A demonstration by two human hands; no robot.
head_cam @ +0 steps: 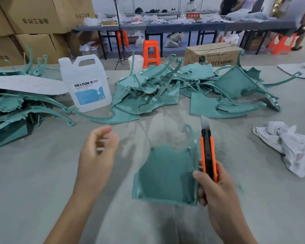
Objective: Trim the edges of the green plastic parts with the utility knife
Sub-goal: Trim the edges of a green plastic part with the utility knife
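**Workstation Status: Trimming Position**

The work surface is a grey desk (42,173) in a workshop. Stacked cardboard boxes (33,20) and an orange stool (151,53) stand beyond its far edge.

1. Green plastic part (165,173): it lies on the desk directly in front of me, between my two hands. Its outline is blurred.
2. Right hand (217,196): it is at the right edge of the part. My fingers (200,176) are clamped round the handle of the orange-and-black utility knife (208,155). The blade is extended and points away from me, past the part's far right corner. I cannot tell whether the blade touches the part.
3. Left hand (97,155): it hovers to the left of the part, apart from it. My fingers (104,132) are loosely curled, slightly apart, and hold nothing.
4. Stock: a pile of green parts (165,88) lies beyond the part. A second pile (16,110) lies far to its left.
5. Other items: a white jug (85,81) stands beyond the part, to the left. A crumpled white cloth (292,147) lies to its right.
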